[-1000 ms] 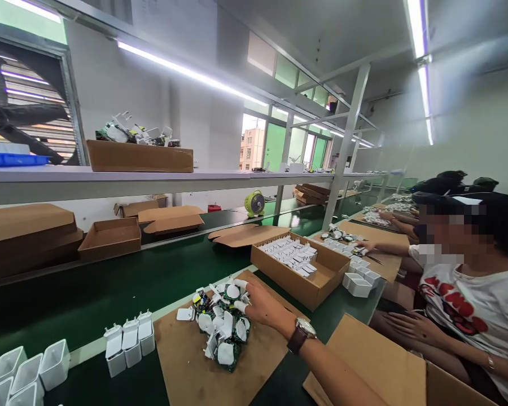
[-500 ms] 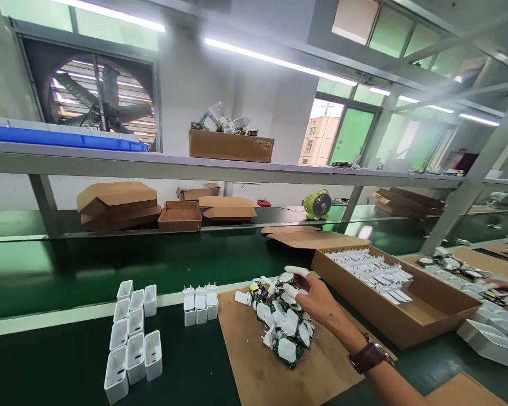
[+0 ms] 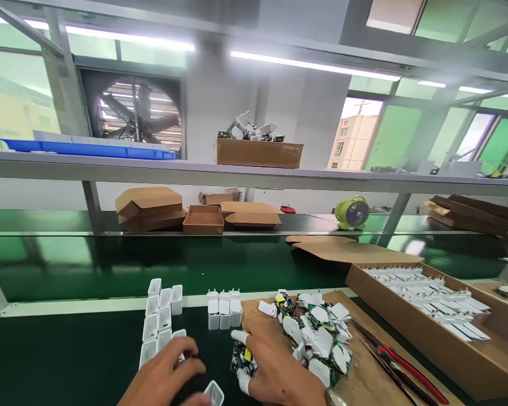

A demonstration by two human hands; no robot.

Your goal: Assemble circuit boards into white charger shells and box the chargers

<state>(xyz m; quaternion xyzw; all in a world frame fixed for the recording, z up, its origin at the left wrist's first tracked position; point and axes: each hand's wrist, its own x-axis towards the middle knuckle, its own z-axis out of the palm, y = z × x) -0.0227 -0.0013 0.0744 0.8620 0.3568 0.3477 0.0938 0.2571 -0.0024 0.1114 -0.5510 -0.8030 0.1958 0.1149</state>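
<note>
My left hand (image 3: 165,372) is low in the view, fingers apart, above the front of a group of white plastic casings (image 3: 164,317). One more open white casing (image 3: 214,393) is just right of its thumb; whether the thumb touches it I cannot tell. My right hand (image 3: 275,361), with white finger cots on thumb and finger, grips a small circuit board (image 3: 239,356) with a yellow part. A pile of circuit boards with white covers (image 3: 322,332) lies beyond it on a cardboard sheet (image 3: 359,389). Three casings with white pieces on top (image 3: 224,311) stand behind my hands.
Red-handled pliers (image 3: 410,369) lie on the cardboard sheet at right, with a thin dark tool beside them. Further right stands a cardboard box (image 3: 406,324) with rows of white parts. A shelf (image 3: 195,169) crosses above the green bench, and a green fan (image 3: 351,213) stands behind.
My right hand has moved left from the pile and now has a circuit board. My left hand has come into view by the casings. The view has swung left, and the pliers are uncovered.
</note>
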